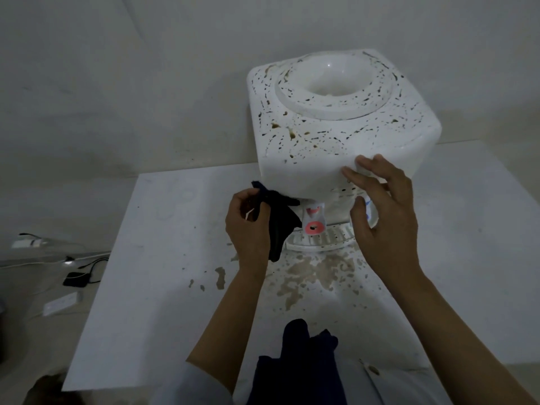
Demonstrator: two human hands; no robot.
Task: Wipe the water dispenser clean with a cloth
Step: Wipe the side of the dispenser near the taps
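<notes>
Head view shows the left hand (248,226) fingers pinching a dark cloth (279,222) against the spattered water dispenser (330,133), right hand (382,217) fingers spread on its front.

A plain indoor room: bare grey walls (117,83), white table (163,258), floor cables (87,267).

A white, brown-speckled water dispenser (336,133) stands upright on the table, a dark cloth (279,220) against its lower front.
</notes>
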